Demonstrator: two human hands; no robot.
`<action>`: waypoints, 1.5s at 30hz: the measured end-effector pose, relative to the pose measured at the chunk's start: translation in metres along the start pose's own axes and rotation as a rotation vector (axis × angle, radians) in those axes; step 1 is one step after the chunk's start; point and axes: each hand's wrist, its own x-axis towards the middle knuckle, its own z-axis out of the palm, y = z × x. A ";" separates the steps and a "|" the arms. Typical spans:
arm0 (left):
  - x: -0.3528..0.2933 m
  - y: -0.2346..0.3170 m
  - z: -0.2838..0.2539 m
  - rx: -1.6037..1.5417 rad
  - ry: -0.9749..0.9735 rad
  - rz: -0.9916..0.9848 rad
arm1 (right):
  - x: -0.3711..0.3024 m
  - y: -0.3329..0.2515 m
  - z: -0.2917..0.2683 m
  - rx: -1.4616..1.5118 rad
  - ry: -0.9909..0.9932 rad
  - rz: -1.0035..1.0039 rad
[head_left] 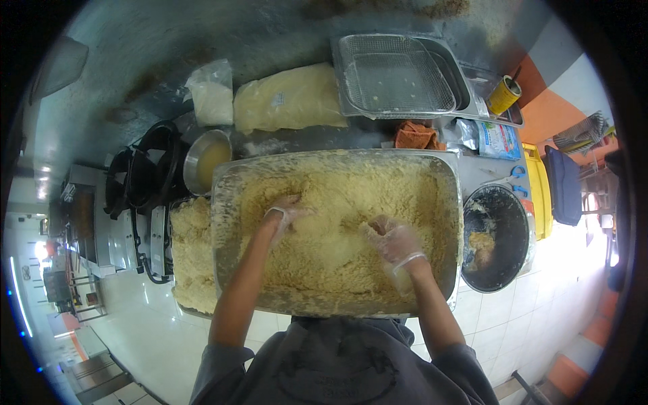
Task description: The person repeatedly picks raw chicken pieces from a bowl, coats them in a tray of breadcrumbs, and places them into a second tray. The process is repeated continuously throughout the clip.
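A large metal tray (pixel 440 278) holds a deep layer of pale yellow, crumbly flour-like breading (pixel 324 260). Both hands wear thin clear plastic gloves. My left hand (pixel 289 212) rests in the left half of the breading, fingers apart and partly sunk in it. Right of the tray's middle, my right hand (pixel 397 241) is curled, its fingers bent together just over the breading. Whatever lies inside those fingers is hidden, and the glove's cuff is slightly blurred.
Left stand a metal bowl of yellowish liquid (pixel 213 160) and a tray piled with coated pieces (pixel 192 250). Behind lie a bag of yellowish powder (pixel 290 98), a white bag (pixel 211 94), a wire basket (pixel 398 74) and an orange cloth (pixel 417 136). A black tub (pixel 509 253) and blue-handled scissors (pixel 516 174) are right.
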 end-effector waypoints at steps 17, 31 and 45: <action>-0.023 -0.001 -0.011 0.311 0.058 0.185 | -0.012 -0.003 0.002 -0.411 -0.047 -0.246; -0.068 0.034 -0.029 0.581 0.227 0.482 | -0.023 -0.018 -0.004 -0.388 -0.113 -0.244; -0.147 0.093 -0.052 0.601 0.000 0.605 | 0.110 -0.083 0.021 1.048 -0.648 -0.200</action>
